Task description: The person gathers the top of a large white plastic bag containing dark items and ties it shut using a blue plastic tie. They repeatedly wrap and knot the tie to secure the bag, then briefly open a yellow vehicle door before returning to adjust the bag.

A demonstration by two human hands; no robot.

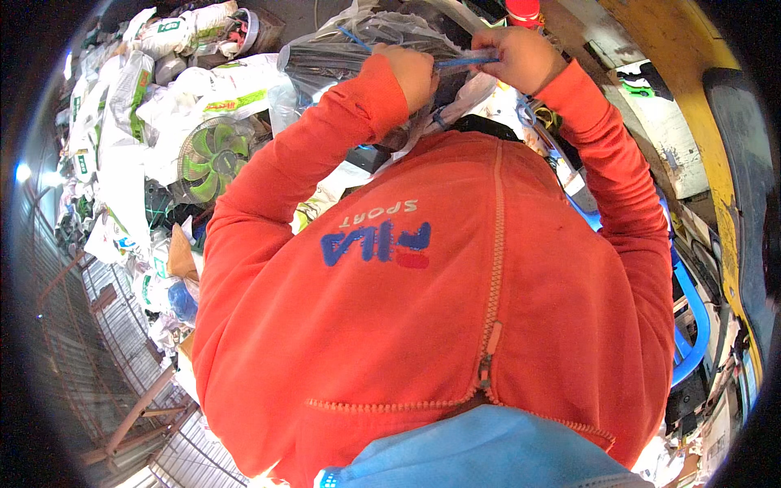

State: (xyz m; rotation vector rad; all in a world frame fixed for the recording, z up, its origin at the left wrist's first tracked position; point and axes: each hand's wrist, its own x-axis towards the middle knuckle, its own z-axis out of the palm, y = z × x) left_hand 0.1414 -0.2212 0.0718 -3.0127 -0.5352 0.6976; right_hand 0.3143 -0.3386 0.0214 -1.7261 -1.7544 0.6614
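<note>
A narrow blue strip, like a tie or cord [462, 62], runs between my two hands at the top of the view. My left hand [409, 75] is closed round it, and a blue end sticks out on the far side of the fist. The strip's other end is pinched in the fingers of my right hand [521, 61]. Under and beyond both hands bulges a clear plastic bag [325, 57] with dark contents I cannot make out. Its crumpled film hangs just below my fists. Both sleeves are orange, with the elbows bent.
White sacks [122, 106] are heaped to the left, beside a fan with green blades [215, 154]. A red cap or lid [523, 11] is beyond my right hand. Blue chair-like plastic [693, 325] and a yellow beam [706, 122] stand on the right.
</note>
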